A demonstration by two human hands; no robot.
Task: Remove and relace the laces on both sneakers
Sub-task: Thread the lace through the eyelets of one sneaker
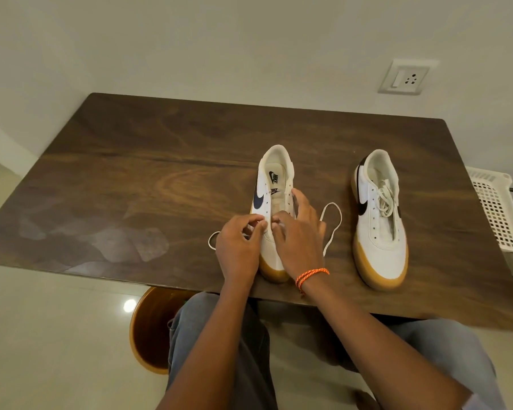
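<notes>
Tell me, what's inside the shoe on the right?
A loose white lace lies bunched inside the right sneaker, on its tongue and opening. Its eyelets look empty. The insole farther in toward the toe is hidden, so I cannot tell what lies there.

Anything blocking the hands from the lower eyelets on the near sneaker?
Nothing visible does. Both the left hand and right hand are already at the sneaker, pinching the lace by its lowest eyelets.

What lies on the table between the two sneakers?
In the head view, a loop of white lace lies on the bare wooden table between the left sneaker and the right sneaker; nothing else.
</notes>
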